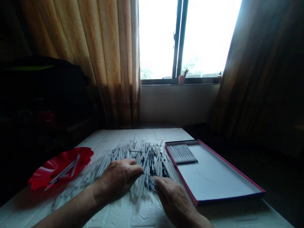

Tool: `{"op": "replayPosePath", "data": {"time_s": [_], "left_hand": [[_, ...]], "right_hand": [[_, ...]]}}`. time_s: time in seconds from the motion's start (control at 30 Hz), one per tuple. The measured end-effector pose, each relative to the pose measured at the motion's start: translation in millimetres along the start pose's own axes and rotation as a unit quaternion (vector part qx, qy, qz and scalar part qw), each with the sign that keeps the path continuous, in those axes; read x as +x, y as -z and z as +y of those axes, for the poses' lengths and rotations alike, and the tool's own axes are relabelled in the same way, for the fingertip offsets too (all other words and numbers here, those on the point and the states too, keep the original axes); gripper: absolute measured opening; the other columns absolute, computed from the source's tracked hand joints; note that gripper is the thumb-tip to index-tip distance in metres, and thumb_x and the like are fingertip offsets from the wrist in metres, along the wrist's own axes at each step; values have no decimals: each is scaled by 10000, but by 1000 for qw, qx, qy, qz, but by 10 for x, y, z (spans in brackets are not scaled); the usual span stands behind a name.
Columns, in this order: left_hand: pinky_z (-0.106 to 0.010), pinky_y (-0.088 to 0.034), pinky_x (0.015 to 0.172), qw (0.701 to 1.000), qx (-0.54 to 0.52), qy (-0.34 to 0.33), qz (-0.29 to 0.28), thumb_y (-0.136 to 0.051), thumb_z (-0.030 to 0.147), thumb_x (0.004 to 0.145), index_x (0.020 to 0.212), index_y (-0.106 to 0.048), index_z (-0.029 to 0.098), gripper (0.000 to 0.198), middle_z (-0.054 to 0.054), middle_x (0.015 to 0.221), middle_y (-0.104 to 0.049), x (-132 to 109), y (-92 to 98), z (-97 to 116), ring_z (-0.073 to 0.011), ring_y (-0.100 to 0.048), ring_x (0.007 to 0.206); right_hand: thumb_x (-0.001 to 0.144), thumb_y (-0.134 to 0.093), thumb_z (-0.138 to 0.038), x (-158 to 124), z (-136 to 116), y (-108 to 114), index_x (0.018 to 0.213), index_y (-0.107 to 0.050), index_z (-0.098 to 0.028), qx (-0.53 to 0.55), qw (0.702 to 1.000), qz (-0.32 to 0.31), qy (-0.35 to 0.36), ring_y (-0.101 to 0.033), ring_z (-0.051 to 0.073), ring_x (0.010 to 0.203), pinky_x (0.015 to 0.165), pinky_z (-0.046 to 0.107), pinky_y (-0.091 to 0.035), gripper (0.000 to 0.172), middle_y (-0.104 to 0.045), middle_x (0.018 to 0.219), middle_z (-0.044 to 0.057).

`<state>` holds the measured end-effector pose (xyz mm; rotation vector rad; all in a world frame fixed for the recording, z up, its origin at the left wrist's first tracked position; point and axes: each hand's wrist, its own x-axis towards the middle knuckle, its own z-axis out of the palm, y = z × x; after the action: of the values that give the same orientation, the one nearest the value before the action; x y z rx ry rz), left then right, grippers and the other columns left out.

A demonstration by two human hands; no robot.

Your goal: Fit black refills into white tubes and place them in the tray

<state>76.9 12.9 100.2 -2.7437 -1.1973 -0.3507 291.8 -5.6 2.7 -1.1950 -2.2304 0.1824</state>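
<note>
Over the near side of a pile of pens and pen parts (pixel 133 152), with clear and whitish barrels and some dark ends, my two hands are close together. My left hand (pixel 120 175) is closed in a pinch on a thin dark pen part (pixel 146 174), which spans the gap toward my right fingertips. Thumb and fingers of my right hand (pixel 172 194) are also pressed together, but what they hold is hidden. Beside the pile, a shallow box lid (pixel 220 177) with a pink-red rim holds a neat row of pens (pixel 182 154), dark ends toward me.
A red wavy-edged dish (pixel 83 155) on the left carries a few loose pens (pixel 64 172). The white brick-patterned tabletop (pixel 166 133) reaches toward the wall below a window. A pink cup (pixel 181 79) stands on the sill between curtains (pixel 114 63).
</note>
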Motion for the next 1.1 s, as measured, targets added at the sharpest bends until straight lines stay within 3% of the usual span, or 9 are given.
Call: {"op": "replayPosePath", "data": {"time_s": [0.23,0.43,0.6,0.73,0.93,1.03,1.1], "left_hand": [[-248,-387,531,997,68,-36,-19,-542,216,944,784,-637,238,188,4,750,-638,-6,-16,55,-173,-623,644],[-310,-455,577,987,135,-86,-25,-662,141,880,727,-635,204,167,-22,721,-651,80,22,124,-211,-619,645],[-420,-503,802,974,167,-151,-16,-726,88,822,686,-639,200,197,-10,729,-662,185,28,175,-237,-624,750],[-457,-343,1094,964,185,-190,22,-667,15,834,691,-637,201,237,20,682,-647,192,-36,204,-191,-612,750],[-464,-277,1138,951,198,-214,106,-574,20,876,764,-620,204,220,59,560,-585,177,-4,215,-178,-593,645],[-533,-236,1150,953,171,-208,142,-611,202,936,939,-663,198,52,3,800,-714,135,58,156,-215,-664,850],[-607,-237,1132,965,113,-172,163,-596,424,947,1175,-622,216,310,-72,1128,-709,80,61,96,-287,-619,1115]], "right_hand": [[979,-404,-186,2,-53,48,1091,-631,-188,7,1000,-23,-11,-676,235,778,671,298,-461,253,-715,889,96],[953,-478,-150,12,-65,63,1235,-625,-181,0,999,-51,-19,-687,252,844,713,313,-484,320,-726,964,107],[933,-510,-125,-2,-68,31,1246,-613,-191,-1,999,-43,2,-689,246,830,693,303,-482,336,-738,974,96],[916,-497,-93,-26,-29,-12,1131,-629,-164,36,999,-14,23,-687,243,844,721,311,-489,261,-740,957,97],[918,-474,-106,-29,16,-13,1068,-617,-169,86,995,32,41,-682,238,811,708,318,-504,217,-731,924,101],[923,-468,-111,-19,11,14,1085,-613,-174,98,993,46,45,-687,239,826,722,323,-512,226,-732,929,105],[939,-458,-123,-15,8,28,1087,-611,-179,106,992,52,43,-690,236,837,729,322,-513,220,-733,932,104]]}}
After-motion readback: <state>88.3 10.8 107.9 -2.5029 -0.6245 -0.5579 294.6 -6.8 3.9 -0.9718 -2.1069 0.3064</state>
